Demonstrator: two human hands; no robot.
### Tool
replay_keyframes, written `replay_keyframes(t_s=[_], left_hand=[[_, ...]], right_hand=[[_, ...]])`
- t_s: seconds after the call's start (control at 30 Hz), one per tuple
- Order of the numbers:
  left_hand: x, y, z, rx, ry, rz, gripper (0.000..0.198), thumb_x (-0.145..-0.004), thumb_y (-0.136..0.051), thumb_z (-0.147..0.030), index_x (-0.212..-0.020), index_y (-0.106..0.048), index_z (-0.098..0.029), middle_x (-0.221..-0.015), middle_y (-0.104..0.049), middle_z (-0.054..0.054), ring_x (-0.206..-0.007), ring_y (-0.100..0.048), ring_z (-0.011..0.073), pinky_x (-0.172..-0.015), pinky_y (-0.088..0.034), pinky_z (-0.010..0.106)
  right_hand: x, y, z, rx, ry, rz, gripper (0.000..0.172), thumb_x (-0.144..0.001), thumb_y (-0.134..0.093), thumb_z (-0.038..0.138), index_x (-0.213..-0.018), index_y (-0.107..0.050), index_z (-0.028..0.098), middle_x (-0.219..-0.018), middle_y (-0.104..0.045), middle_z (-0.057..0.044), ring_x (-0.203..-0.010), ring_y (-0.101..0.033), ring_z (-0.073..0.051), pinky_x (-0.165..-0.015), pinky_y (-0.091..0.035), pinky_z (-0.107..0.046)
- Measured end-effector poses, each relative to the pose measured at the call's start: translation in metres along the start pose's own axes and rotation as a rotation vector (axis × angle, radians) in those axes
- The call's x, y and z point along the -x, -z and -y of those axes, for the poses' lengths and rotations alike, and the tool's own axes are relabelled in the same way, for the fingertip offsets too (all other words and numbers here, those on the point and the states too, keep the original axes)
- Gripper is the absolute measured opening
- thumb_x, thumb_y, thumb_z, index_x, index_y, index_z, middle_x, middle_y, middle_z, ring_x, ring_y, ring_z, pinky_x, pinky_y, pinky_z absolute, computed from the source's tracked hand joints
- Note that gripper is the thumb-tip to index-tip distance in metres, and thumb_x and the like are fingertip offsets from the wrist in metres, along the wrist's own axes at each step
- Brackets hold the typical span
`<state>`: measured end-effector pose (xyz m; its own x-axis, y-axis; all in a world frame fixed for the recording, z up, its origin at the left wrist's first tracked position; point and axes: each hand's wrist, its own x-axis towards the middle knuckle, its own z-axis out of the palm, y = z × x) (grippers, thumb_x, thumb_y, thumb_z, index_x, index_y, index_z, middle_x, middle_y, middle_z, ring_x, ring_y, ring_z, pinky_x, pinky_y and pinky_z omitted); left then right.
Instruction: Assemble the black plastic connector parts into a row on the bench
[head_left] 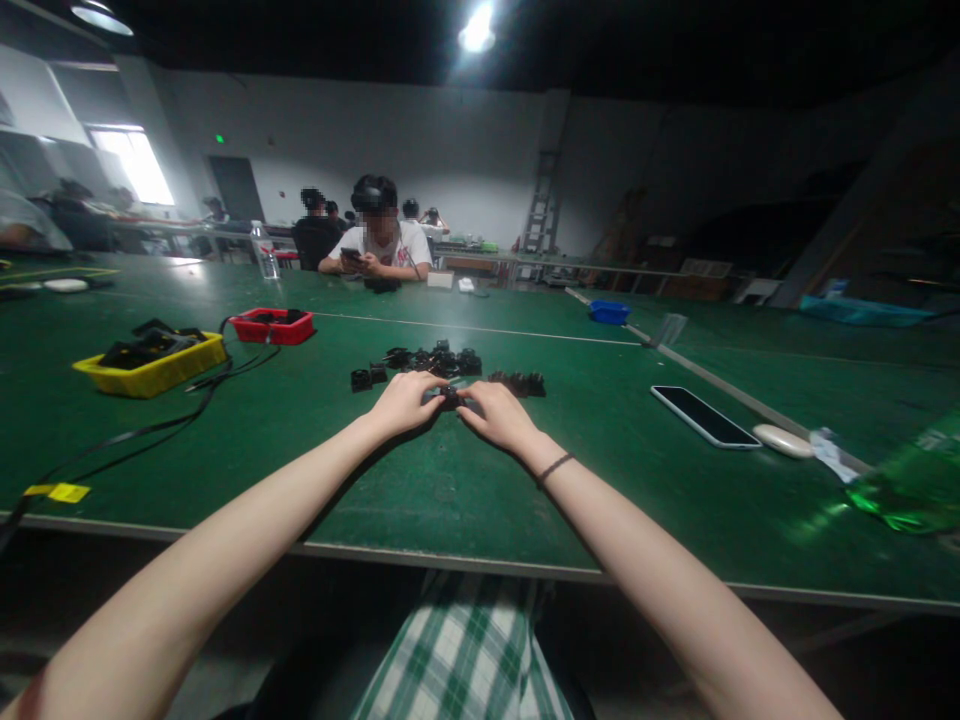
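A small black part is between my two hands at the middle of the green table. My left hand has its fingers closed on the part's left side. On the other side my right hand grips the same part with thumb and fingers. Just beyond my hands lies a pile of black parts. Two black pieces sit to the left of the pile, and a row of black parts is at its right. Fine detail of the held part is too small to tell.
A yellow basket and a red basket hold black items at left, beside black cables. At right are a phone, a white oval object and a green bottle. A person sits across the table.
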<state>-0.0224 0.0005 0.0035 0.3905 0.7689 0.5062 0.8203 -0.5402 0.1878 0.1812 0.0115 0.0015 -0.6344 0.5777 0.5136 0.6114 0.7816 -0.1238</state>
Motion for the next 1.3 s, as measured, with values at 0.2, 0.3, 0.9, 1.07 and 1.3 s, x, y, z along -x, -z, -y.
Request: replay_keyframes(t_s=[0.2, 0.3, 0.9, 1.07, 1.3], left_hand=[[-0.0003, 0.0005, -0.0006, 0.022, 0.008, -0.023, 0.026, -0.087, -0.053, -0.031, -0.105, -0.069, -0.019, -0.106, -0.071, 0.008, -0.1, -0.064, 0.0235, -0.091, -0.048, 0.039], [-0.0006, 0.0013, -0.0011, 0.016, 0.013, -0.026, 0.026, -0.088, -0.052, -0.032, -0.103, -0.069, -0.019, -0.105, -0.071, 0.008, -0.099, -0.064, 0.023, -0.09, -0.048, 0.038], [-0.0005, 0.0028, -0.0006, 0.024, 0.045, -0.054, 0.016, -0.087, -0.055, -0.029, -0.092, -0.067, -0.019, -0.097, -0.071, 0.005, -0.093, -0.064, 0.0216, -0.086, -0.047, 0.035], [-0.0011, 0.0029, -0.0001, 0.035, 0.037, -0.047, 0.016, -0.087, -0.055, -0.028, -0.091, -0.067, -0.019, -0.096, -0.072, 0.005, -0.091, -0.065, 0.0213, -0.084, -0.048, 0.034], [-0.0016, 0.0023, 0.0008, 0.05, 0.015, -0.051, 0.014, -0.087, -0.056, -0.026, -0.091, -0.067, -0.018, -0.094, -0.072, 0.006, -0.088, -0.066, 0.0212, -0.082, -0.048, 0.034]], right_hand=[[0.0, 0.0006, 0.0005, 0.005, -0.008, 0.007, 0.022, -0.085, -0.063, 0.022, -0.104, -0.064, 0.013, -0.104, -0.069, -0.013, -0.099, -0.063, -0.025, -0.089, -0.047, -0.041], [0.0001, 0.0007, 0.0004, 0.003, -0.007, 0.011, 0.022, -0.085, -0.063, 0.023, -0.105, -0.063, 0.014, -0.103, -0.069, -0.013, -0.099, -0.063, -0.024, -0.089, -0.047, -0.04], [0.0002, 0.001, 0.0004, 0.001, 0.002, 0.015, 0.024, -0.084, -0.063, 0.022, -0.108, -0.063, 0.014, -0.106, -0.069, -0.013, -0.101, -0.063, -0.024, -0.09, -0.046, -0.04], [-0.0002, 0.0019, 0.0017, 0.001, -0.003, 0.022, 0.027, -0.085, -0.063, 0.022, -0.11, -0.061, 0.014, -0.109, -0.068, -0.013, -0.103, -0.063, -0.025, -0.091, -0.046, -0.04], [-0.0002, 0.0019, 0.0021, 0.002, -0.003, 0.012, 0.033, -0.084, -0.063, 0.022, -0.116, -0.058, 0.014, -0.114, -0.067, -0.014, -0.105, -0.062, -0.026, -0.092, -0.046, -0.042]])
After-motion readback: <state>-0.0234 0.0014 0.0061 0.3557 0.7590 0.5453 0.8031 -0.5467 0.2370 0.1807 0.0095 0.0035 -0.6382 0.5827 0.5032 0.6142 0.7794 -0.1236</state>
